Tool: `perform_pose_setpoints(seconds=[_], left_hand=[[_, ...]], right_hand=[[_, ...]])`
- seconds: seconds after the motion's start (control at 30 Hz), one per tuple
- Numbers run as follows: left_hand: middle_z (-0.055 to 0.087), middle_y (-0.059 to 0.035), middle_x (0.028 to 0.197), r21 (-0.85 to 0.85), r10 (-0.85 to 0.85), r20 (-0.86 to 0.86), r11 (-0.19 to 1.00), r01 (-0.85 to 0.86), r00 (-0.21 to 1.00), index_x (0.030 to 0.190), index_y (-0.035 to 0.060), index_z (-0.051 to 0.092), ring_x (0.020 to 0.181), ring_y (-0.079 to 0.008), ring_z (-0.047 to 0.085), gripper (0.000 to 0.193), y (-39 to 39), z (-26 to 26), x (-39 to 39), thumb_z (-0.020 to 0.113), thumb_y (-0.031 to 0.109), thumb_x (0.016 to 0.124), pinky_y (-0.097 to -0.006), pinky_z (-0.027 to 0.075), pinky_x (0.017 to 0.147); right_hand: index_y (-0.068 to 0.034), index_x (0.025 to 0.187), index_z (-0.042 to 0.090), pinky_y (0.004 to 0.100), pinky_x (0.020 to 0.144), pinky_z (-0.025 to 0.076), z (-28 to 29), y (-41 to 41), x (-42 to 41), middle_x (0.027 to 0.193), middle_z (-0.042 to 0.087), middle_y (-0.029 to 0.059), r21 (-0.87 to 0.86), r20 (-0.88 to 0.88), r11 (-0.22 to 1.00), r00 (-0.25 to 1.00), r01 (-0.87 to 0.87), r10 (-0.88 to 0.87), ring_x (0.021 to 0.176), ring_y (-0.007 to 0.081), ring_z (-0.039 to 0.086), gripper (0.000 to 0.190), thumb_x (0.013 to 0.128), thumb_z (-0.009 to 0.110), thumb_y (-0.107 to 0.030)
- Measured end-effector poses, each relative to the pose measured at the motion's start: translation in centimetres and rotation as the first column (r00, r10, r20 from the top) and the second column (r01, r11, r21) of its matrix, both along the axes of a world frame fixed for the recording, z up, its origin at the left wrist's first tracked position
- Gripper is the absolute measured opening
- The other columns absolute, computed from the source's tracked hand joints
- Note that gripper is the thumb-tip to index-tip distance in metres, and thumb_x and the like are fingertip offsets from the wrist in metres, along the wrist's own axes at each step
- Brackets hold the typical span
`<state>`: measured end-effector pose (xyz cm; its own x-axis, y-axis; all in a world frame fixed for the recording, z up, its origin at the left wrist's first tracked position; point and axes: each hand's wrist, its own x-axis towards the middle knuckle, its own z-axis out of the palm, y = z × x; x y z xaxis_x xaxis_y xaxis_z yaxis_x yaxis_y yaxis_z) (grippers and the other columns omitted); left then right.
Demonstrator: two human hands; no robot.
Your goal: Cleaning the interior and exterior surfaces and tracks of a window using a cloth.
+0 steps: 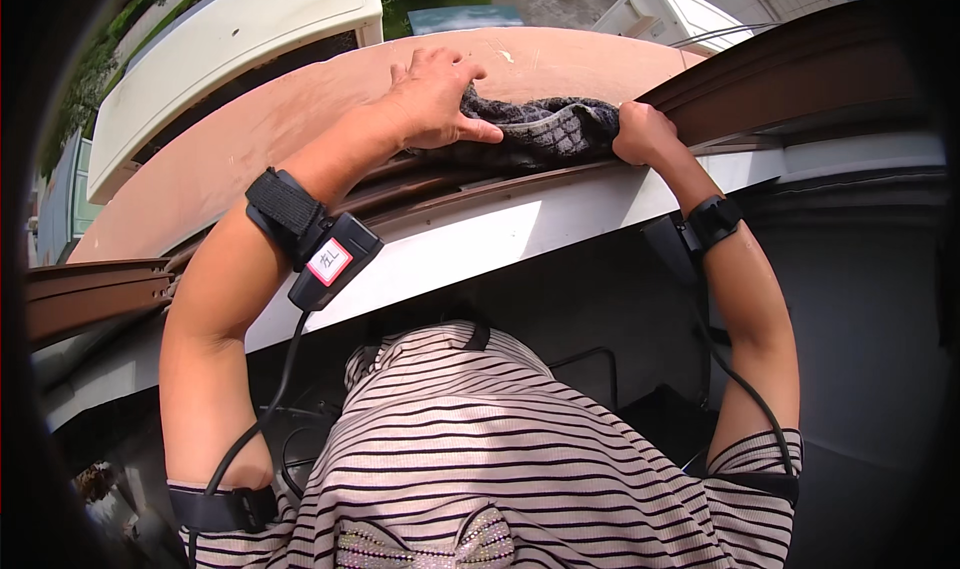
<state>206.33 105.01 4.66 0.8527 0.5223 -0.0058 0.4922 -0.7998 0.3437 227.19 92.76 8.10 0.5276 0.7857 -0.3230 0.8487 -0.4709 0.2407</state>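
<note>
A dark grey patterned cloth [559, 130] lies bunched along the brown window track [420, 194], at the inner edge of a pink outer ledge [300, 111]. My left hand [442, 100] is over the cloth's left end, fingers spread and bent over the ledge, the thumb lying on the fabric; whether it grips is hidden. At the cloth's right end, my right hand [646, 132] is closed in a fist on it, beside the brown window frame [780, 66]. Both forearms wear black straps with small devices and cables.
A white inner sill [450, 250] runs between my body and the track. Brown frame parts [97, 295] stand at the left. Outside are a white air-conditioner unit [247, 51] at upper left, another white box-like unit [675, 17] at upper right, thin cables, and ground far below.
</note>
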Motion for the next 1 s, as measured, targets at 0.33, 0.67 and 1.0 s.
perform_pose_setpoints(seconds=[0.33, 0.67, 1.0], left_hand=[[0.043, -0.0197, 0.109, -0.198, -0.149, -0.065, 0.971, 0.133, 0.987, 0.106, 0.0029, 0.047, 0.103, -0.0342, 0.038, 0.051, 0.4, -0.8, 0.5, 0.059, 0.028, 0.064, -0.0373, 0.034, 0.088], [0.051, -0.0193, 0.088, -0.35, -0.083, -0.154, 0.937, 0.024, 0.985, 0.088, -0.0011, 0.048, 0.086, -0.0325, 0.047, 0.035, -0.1, 2.5, 0.0, 0.061, 0.013, 0.059, -0.0357, 0.039, 0.074], [0.055, -0.0072, 0.066, -0.785, 0.283, -0.194, 0.529, -0.321, 0.939, 0.072, 0.0005, 0.057, 0.061, -0.0132, 0.051, 0.022, 4.1, 1.5, -5.5, 0.058, 0.014, 0.055, -0.023, 0.041, 0.055]], right_hand=[[0.001, 0.087, 0.052, 0.041, 0.074, 0.043, -1.9, -0.9, -2.5, 0.086, 0.057, 0.02, 0.259, -0.249, 0.949, 0.962, 0.181, -0.115, 0.086, 0.0354, 0.053, 0.025, 0.063, 0.055, -0.007], [0.001, 0.082, 0.048, 0.0403, 0.069, 0.042, -1.1, -1.9, -4.7, 0.076, 0.056, 0.0208, 0.382, -0.404, 0.91, 0.915, 0.163, 0.006, 0.078, 0.0371, 0.053, 0.025, 0.061, 0.058, -0.007], [0.004, 0.083, 0.053, 0.0223, 0.036, 0.035, -3.5, 3.1, -9.4, 0.056, 0.049, 0.0032, 0.07, -0.972, 0.924, 0.236, 0.376, -0.022, 0.039, 0.0078, 0.043, 0.02, 0.067, 0.061, -0.004]])
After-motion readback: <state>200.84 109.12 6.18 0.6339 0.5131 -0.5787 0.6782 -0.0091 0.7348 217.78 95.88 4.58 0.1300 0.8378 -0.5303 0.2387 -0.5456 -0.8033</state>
